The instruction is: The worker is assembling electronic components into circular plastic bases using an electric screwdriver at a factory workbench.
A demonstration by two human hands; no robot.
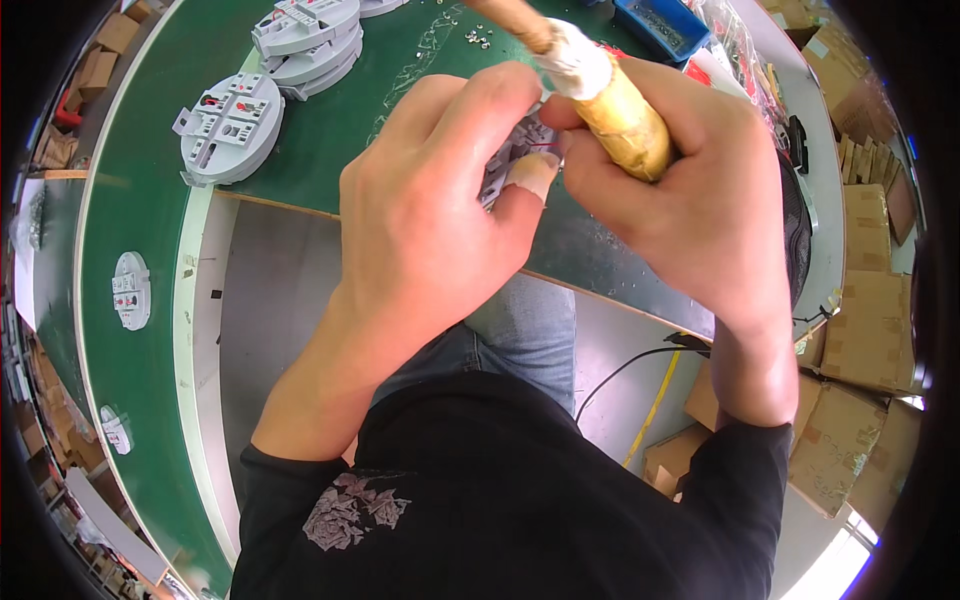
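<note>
My left hand (pixel 425 195) is closed, thumb and fingers pinching a grey plastic part (pixel 497 180) over the green table's near edge. A beige strip of tape (pixel 532 174) wraps its thumb tip. My right hand (pixel 700 190) is closed around a stick-like tool (pixel 628 125) with a yellow wrapped handle, a white taped band and a brown shaft slanting to the upper left. Its thumb and forefinger meet beside the grey part, at a thin red wire (pixel 543 146). Fingers hide most of the part, and the tool's working end cannot be made out.
Round grey plastic bases (pixel 235 130) lie at the left, with a stack (pixel 312 55) behind. Smaller-looking ones sit along the green strip (pixel 150 400). Small metal pieces (pixel 478 38) and a blue bin (pixel 665 25) are at the back. Cardboard boxes (pixel 865 330) stand right.
</note>
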